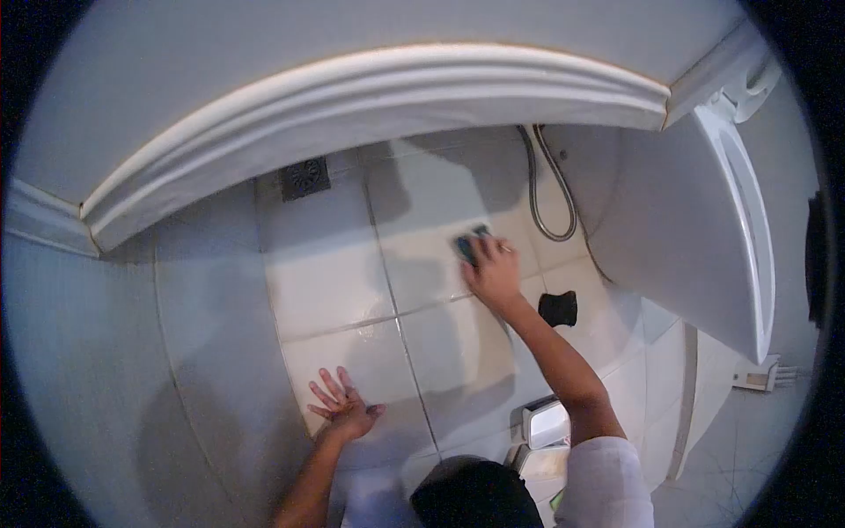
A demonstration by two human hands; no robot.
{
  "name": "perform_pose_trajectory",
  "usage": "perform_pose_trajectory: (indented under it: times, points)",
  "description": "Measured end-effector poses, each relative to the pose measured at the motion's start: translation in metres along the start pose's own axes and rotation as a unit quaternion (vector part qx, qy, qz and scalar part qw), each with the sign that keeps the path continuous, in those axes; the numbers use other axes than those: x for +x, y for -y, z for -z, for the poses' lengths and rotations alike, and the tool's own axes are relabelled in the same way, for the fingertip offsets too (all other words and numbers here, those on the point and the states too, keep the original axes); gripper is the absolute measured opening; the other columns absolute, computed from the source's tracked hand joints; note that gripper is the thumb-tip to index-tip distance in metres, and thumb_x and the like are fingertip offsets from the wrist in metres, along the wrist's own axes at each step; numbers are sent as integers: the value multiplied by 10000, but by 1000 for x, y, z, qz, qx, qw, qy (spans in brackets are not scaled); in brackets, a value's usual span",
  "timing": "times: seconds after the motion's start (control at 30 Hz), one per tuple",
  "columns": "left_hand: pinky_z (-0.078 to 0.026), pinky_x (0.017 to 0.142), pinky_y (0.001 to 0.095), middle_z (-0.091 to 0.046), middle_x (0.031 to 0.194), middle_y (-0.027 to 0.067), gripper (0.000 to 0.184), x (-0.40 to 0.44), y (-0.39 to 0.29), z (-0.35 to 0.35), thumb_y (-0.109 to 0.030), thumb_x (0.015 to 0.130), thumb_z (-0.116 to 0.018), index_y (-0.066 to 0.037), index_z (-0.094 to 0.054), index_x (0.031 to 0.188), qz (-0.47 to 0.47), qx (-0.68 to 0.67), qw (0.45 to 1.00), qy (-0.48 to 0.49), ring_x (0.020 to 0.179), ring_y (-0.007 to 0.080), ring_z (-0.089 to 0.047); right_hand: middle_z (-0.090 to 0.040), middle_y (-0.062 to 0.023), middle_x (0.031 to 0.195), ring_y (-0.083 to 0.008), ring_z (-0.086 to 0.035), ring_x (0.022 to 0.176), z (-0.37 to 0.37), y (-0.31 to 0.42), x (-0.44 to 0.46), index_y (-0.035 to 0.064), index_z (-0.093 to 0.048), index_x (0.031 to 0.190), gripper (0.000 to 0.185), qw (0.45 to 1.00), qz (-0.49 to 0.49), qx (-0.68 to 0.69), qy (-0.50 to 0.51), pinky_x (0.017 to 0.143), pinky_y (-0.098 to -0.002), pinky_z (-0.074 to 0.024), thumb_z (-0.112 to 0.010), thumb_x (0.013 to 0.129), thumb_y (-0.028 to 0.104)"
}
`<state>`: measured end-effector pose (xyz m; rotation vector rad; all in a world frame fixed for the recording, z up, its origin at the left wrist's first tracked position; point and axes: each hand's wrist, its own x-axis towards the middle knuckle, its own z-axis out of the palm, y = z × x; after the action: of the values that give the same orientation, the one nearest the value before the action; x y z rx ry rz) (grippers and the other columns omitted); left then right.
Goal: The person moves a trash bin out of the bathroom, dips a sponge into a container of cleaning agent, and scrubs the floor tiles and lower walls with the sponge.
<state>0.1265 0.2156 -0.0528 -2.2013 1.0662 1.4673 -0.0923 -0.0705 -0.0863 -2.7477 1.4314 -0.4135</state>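
Note:
My right hand (495, 275) is closed over a dark green scrubbing pad (473, 244), which lies against the white floor tiles (326, 286). The fingers and the pad are a little blurred. Lower on the left, my left hand (346, 410) rests on a tile with its fingers spread and nothing in it. To the right of my right forearm lies a black pad-like object (558, 308) on the tiles.
A square floor drain (305, 178) sits near the white moulded ledge (387, 84). A metal shower hose (534, 189) loops down beside a white basin-like fixture (695, 229). White containers (546, 423) stand beside my right upper arm.

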Motion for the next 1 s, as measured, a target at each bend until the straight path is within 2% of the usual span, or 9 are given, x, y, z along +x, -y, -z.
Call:
perform_pose_trajectory:
  times: [0.2, 0.37, 0.53, 0.6, 0.63, 0.7, 0.73, 0.87, 1.0]
  points:
    - [111, 879, 768, 400, 1339, 317, 1188, 6, 4, -7, -556, 787, -594, -3, 290, 1357, 2, 6, 1000, -6, 1176, 578, 373, -460, -205, 1210, -398, -439, 1084, -20, -87, 68, 29, -479, 1227, 473, 979, -137, -150, 0, 856, -483, -411, -509, 842, 302]
    - [113, 866, 774, 416, 1328, 313, 1205, 6, 3, -4, -570, 776, -596, -19, 308, 1350, 6, -8, 1000, -5, 1157, 586, 386, -413, -204, 1319, -413, -395, 1197, -75, -45, 167, 81, -503, 1225, 425, 963, -209, -117, -121, 913, -592, -344, -480, 857, 292]
    - [117, 867, 772, 428, 1321, 307, 1222, 14, 9, -16, -575, 763, -610, -36, 318, 1348, 4, -13, 1000, -9, 1155, 581, 394, -539, -137, 1235, -315, -462, 1168, -96, 73, 183, 145, -571, 1156, 333, 964, 103, 7, -243, 951, -574, -329, -471, 845, 213]
    - [124, 868, 770, 424, 1328, 302, 1214, 13, 13, -14, -585, 760, -605, -37, 295, 1363, -18, -26, 999, -7, 1158, 578, 393, -572, -136, 1182, -348, -483, 1133, -75, 48, 178, 117, -581, 1119, 311, 957, 150, 218, -117, 966, -531, -350, -502, 825, 183]
    - [124, 868, 770, 424, 1328, 302, 1214, 12, 12, -13, -585, 760, -605, -37, 295, 1363, -12, -28, 999, -11, 1158, 578, 393, -611, -149, 1098, -358, -560, 1009, -97, 8, 184, 109, -585, 1106, 300, 979, 112, 86, -145, 896, -494, -427, -516, 827, 194]
    - [121, 867, 775, 416, 1336, 299, 1206, 10, 6, -12, -598, 756, -600, -35, 267, 1378, 2, -8, 1000, -15, 1163, 581, 385, -579, -264, 1107, -386, -608, 936, -76, -64, 196, 74, -596, 1108, 340, 985, -70, 15, 154, 799, -433, -502, -540, 793, 188]
    - [110, 869, 779, 406, 1346, 296, 1207, 14, 11, -17, -611, 747, -599, -35, 247, 1388, -11, -14, 999, -27, 1168, 585, 376, -614, -205, 1070, -368, -604, 956, -46, -59, 186, 66, -593, 1131, 343, 966, -197, 147, -80, 774, -508, -484, -485, 855, 239]
    - [100, 869, 783, 402, 1350, 295, 1212, 16, 8, -17, -620, 740, -599, -41, 244, 1390, 13, 13, 1000, -22, 1171, 590, 368, -500, -209, 1250, -417, -454, 1151, -99, -28, 214, 91, -536, 1219, 408, 962, -215, -167, 8, 864, -591, -394, -496, 854, 269]
    - [95, 874, 781, 398, 1356, 289, 1246, 17, 17, -25, -641, 715, -618, -49, 245, 1392, -20, -12, 999, -43, 1184, 580, 361, -512, -197, 1215, -435, -467, 1090, -107, 107, 221, 145, -521, 1239, 430, 995, -40, 5, -93, 853, -592, -401, -519, 822, 252]
